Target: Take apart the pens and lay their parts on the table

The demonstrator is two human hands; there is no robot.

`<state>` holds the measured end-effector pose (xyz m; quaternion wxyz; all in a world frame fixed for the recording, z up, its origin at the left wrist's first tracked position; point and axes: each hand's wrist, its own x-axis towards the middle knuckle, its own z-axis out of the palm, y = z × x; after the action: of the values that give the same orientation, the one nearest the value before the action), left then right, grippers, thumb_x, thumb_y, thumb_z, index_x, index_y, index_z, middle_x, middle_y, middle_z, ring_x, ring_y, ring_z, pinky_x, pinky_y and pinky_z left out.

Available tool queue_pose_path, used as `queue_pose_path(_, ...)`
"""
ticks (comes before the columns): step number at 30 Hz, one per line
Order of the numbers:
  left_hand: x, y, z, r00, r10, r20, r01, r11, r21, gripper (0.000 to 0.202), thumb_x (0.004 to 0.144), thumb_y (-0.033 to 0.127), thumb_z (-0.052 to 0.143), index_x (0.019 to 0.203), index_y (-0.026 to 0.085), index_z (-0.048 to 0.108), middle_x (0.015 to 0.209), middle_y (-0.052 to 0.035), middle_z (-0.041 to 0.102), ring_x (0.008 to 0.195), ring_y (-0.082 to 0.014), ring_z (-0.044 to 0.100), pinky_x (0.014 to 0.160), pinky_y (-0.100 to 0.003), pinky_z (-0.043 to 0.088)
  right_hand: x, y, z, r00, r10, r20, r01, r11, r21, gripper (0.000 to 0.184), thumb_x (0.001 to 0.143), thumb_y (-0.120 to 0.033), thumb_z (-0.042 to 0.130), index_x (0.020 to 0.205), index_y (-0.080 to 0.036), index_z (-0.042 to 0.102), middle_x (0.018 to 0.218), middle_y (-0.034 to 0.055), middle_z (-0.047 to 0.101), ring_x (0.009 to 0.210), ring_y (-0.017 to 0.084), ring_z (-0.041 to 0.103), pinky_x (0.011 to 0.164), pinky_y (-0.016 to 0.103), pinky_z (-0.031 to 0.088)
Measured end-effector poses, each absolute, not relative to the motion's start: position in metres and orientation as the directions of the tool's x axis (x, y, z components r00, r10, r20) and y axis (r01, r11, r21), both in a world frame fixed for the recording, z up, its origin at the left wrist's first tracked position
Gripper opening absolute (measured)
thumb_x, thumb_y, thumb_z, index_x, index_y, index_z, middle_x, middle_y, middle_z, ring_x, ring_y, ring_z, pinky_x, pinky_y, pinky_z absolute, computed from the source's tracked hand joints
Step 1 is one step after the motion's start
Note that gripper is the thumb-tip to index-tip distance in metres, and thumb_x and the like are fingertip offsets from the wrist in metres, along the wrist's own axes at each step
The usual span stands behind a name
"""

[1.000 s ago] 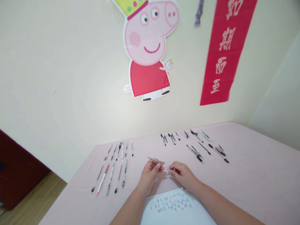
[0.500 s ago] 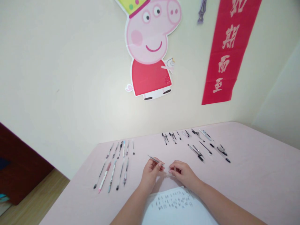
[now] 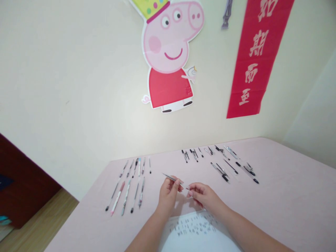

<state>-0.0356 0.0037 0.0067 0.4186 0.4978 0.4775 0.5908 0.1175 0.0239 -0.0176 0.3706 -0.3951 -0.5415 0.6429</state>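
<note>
My left hand point(image 3: 169, 192) is closed in a pinch on a thin grey pen refill point(image 3: 168, 176). The refill slants up and left out of my fingers, and its other end points toward my right hand. My right hand point(image 3: 206, 195) has thumb and fingertips pinched together just right of that end, with a small dark-tipped piece point(image 3: 187, 189) at the fingertips, too small to name. Below both hands lies a sheet of white paper point(image 3: 199, 241) with handwritten marks, partly covered by my forearms.
Left on the pink tabletop point(image 3: 91, 217), several pens point(image 3: 126, 197) lie in two rows. Back right are several black pen parts point(image 3: 194, 154), with caps and barrels point(image 3: 220, 173) nearer. Behind the table stands a wall with a pig cutout point(image 3: 170, 87) and a red banner point(image 3: 252, 70).
My right hand's fingers have shifted slightly and pinch closer to the refill's end. The refill has moved slightly left with my left hand. The view has tilted a little.
</note>
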Motion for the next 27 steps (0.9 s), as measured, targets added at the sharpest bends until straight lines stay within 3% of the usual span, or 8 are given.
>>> queue_pose_path(3, -0.035, 0.003, 0.006, -0.129, 0.970, 0.207, -0.012, -0.210, 0.978, 0.028, 0.078, 0.045, 0.054, 0.080, 0.016, 0.053, 0.076, -0.0029, 0.062, 0.061, -0.0112, 0.056, 0.060, -0.026, 0.045, 0.118, 0.020, -0.012, -0.472, 0.858, -0.203, -0.182, -0.320, -0.930, 0.041, 0.060, -0.041, 0.073, 0.088, -0.017, 0.057, 0.073, 0.0012, 0.063, 0.050, 0.008, 0.053, 0.043, 0.019, 0.033)
queue_pose_path(6, -0.035, 0.001, 0.004, -0.080, 0.965, 0.249, 0.067, -0.244, 0.968, 0.027, 0.081, 0.044, 0.050, 0.084, 0.017, 0.053, 0.075, -0.0017, 0.060, 0.061, -0.0109, 0.054, 0.060, -0.026, 0.045, 0.120, 0.017, -0.007, -0.525, 0.826, -0.206, -0.266, -0.389, -0.882, 0.038, 0.061, -0.037, 0.075, 0.088, -0.016, 0.058, 0.076, 0.0018, 0.063, 0.059, 0.009, 0.057, 0.049, 0.019, 0.039)
queue_pose_path(14, -0.033, -0.004, 0.002, 0.049, 0.924, 0.379, 0.364, -0.370, 0.855, 0.025, 0.083, 0.036, 0.047, 0.096, 0.018, 0.059, 0.079, -0.0035, 0.059, 0.071, -0.0139, 0.055, 0.067, -0.028, 0.044, 0.120, 0.017, -0.013, -0.595, 0.784, -0.176, -0.224, -0.372, -0.901, 0.036, 0.062, -0.040, 0.075, 0.082, -0.014, 0.059, 0.074, 0.0016, 0.062, 0.062, 0.010, 0.058, 0.052, 0.020, 0.042)
queue_pose_path(22, -0.032, -0.001, -0.002, 0.004, 0.935, 0.354, 0.367, -0.331, 0.869, 0.024, 0.079, 0.029, 0.050, 0.099, 0.018, 0.057, 0.074, -0.0005, 0.055, 0.064, -0.0108, 0.051, 0.060, -0.024, 0.043, 0.115, 0.019, -0.026, -0.635, 0.753, -0.169, -0.121, -0.314, -0.942, 0.040, 0.060, -0.046, 0.074, 0.076, -0.014, 0.055, 0.063, 0.0010, 0.062, 0.057, 0.014, 0.059, 0.051, 0.024, 0.042)
queue_pose_path(27, -0.032, -0.002, 0.003, -0.015, 0.934, 0.357, 0.351, -0.329, 0.877, 0.018, 0.074, 0.028, 0.055, 0.088, 0.018, 0.060, 0.070, 0.0006, 0.052, 0.061, -0.0107, 0.048, 0.058, -0.023, 0.041, 0.115, 0.018, -0.024, -0.635, 0.753, -0.174, -0.106, -0.309, -0.945, 0.043, 0.056, -0.045, 0.076, 0.080, -0.014, 0.057, 0.065, 0.0003, 0.061, 0.059, 0.014, 0.060, 0.051, 0.024, 0.042)
